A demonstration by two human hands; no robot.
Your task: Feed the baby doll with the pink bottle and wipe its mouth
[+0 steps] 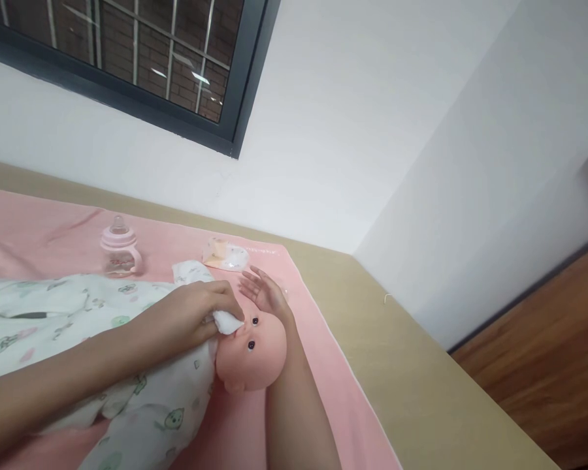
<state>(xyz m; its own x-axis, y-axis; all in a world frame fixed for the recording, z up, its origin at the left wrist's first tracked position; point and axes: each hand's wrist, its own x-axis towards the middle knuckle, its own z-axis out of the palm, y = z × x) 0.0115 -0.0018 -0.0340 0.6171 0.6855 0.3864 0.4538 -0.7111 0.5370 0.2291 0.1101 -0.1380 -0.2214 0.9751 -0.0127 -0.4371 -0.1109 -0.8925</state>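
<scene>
A baby doll lies on a pink cloth (323, 385), its bare head (255, 356) toward the right and its body in a white printed suit (142, 405). My left hand (196, 313) pinches a small white wipe (228, 322) and presses it against the doll's face beside the eyes. My right hand (262, 294) rests with fingers stretched out against the far side of the doll's head, the forearm passing under the head.
A pink baby bottle (119, 248) stands on the cloth behind the doll. A small folded printed item (227, 254) lies near the cloth's far corner. The tan surface (411, 365) ends at white walls; wooden floor (543, 365) shows at the right.
</scene>
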